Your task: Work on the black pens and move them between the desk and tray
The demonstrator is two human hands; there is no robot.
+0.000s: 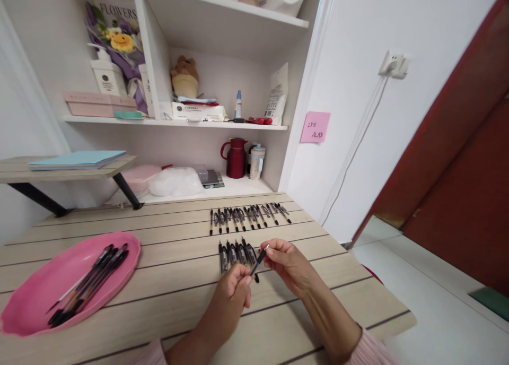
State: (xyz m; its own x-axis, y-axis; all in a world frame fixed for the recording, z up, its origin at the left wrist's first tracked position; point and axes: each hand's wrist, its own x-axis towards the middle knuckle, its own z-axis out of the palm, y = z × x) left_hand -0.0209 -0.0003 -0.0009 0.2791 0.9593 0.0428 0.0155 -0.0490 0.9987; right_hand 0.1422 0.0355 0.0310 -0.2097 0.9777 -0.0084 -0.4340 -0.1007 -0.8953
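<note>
Held pen [258, 261]: between my two hands over the table [282, 320], slanted, its silver tip towards 1 o'clock.
Left hand [234, 285]: my fingers are clamped on the pen's near end, at 7 o'clock.
Right hand [287, 264]: my thumb and fingertips pinch its tip, at 1 o'clock.
Near row of pens [242, 254]: at 10 o'clock, just past my left hand.
Far row of pens [227, 220]: at 12 o'clock, lying side by side.
Pink tray [37, 288]: at 9 o'clock, more pens lying in it.
Red jug [236, 159]: well beyond, near 12 o'clock.
</note>
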